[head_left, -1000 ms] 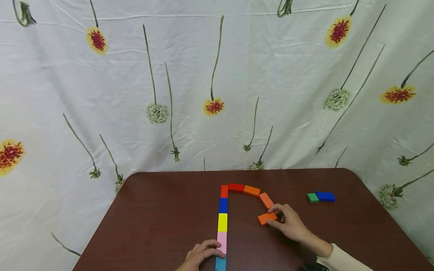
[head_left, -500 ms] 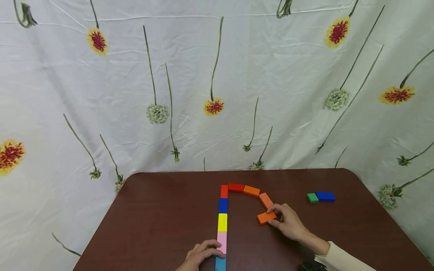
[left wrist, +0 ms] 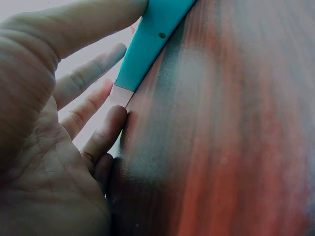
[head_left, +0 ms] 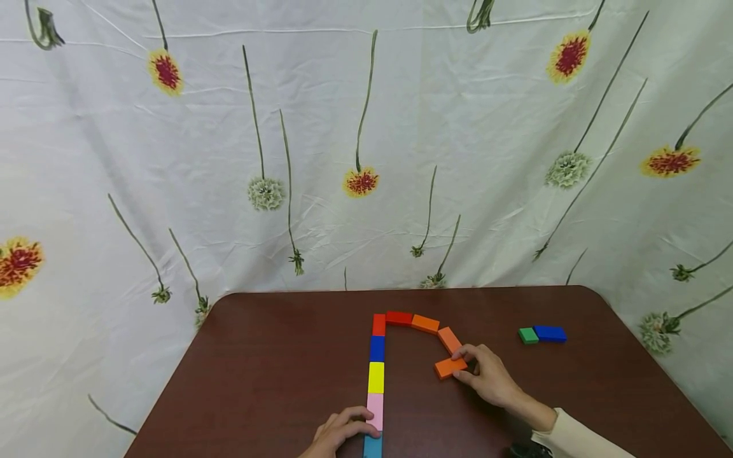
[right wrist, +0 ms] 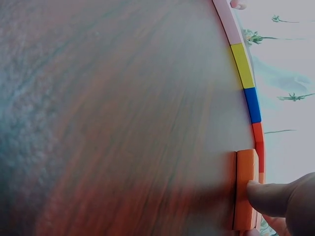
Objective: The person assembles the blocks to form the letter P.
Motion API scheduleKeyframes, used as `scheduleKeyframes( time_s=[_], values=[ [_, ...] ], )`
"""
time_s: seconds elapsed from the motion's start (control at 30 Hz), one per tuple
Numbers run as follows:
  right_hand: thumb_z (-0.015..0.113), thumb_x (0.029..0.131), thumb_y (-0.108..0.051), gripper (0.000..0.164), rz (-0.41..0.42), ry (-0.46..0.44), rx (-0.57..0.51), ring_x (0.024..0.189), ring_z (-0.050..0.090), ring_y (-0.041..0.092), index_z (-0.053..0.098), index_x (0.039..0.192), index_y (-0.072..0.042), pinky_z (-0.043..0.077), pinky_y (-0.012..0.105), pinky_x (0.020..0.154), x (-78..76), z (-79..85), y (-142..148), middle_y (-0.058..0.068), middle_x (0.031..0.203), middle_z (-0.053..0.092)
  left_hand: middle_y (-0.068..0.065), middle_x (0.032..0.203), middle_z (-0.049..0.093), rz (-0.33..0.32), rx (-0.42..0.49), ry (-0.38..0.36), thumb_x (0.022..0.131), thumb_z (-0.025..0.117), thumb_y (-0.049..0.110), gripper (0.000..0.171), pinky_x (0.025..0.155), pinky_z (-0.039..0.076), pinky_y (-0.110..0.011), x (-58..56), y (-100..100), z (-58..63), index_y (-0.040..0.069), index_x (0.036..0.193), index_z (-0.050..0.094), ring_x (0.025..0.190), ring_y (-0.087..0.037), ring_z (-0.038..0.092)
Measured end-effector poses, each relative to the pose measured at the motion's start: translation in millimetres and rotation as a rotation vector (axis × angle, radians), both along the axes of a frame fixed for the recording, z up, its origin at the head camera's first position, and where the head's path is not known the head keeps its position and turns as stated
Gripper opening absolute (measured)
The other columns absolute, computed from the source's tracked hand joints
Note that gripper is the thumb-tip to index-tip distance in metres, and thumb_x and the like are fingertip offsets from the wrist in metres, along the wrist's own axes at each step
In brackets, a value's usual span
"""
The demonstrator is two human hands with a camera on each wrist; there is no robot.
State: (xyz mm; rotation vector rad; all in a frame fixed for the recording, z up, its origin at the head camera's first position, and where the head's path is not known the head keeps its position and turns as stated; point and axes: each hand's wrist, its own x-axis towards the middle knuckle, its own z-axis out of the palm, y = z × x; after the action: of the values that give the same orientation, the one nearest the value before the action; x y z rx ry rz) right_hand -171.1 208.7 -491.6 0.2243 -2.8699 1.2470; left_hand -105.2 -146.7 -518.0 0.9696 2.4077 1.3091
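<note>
A flat orange rectangular block is pinched between the thumb and fingertips of the right hand, right of lower centre in the frame.
The right forearm, cuffed in a cream sleeve, is angled in from the lower right; at bottom centre, the left hand is held with fingers parted and relaxed, rested at a pink rectangular block and its teal neighbour.

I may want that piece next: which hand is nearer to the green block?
The right. The right hand pinches an orange block, left of the green block and closer to the person. The left hand is much farther left, touching the pink block.
</note>
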Motion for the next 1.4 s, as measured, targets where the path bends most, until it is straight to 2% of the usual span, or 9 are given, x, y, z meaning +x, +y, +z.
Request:
scheduleKeyframes(
  time_s=[0.67, 1.4],
  values=[
    [0.077, 0.087, -0.009, 0.019, -0.007, -0.035, -0.019, 0.07, 0.045, 0.015, 0.067, 0.101, -0.016, 0.039, 0.025, 0.065, -0.1, 1.1, 0.6, 0.003, 0.095, 0.055, 0.006, 0.136, 0.052, 0.005, -0.003, -0.012, 0.086, 0.075, 0.03, 0.034, 0.082, 0.03, -0.046, 0.1, 0.8, 0.1, 0.032, 0.12, 0.068, 0.113, -0.004, 0.035],
    [0.077, 0.087, -0.009, 0.019, -0.012, -0.014, -0.016, 0.067, 0.045, 0.013, 0.067, 0.102, -0.015, 0.04, 0.024, 0.063, -1.2, 0.9, 0.7, 0.003, 0.094, 0.056, 0.006, 0.136, 0.052, 0.0, 0.0, -0.007, 0.086, 0.075, 0.029, 0.035, 0.082, 0.031, -0.047, -0.9, 0.1, -1.1, 0.032, 0.12, 0.067, 0.114, -0.004, 0.036]
  ],
)
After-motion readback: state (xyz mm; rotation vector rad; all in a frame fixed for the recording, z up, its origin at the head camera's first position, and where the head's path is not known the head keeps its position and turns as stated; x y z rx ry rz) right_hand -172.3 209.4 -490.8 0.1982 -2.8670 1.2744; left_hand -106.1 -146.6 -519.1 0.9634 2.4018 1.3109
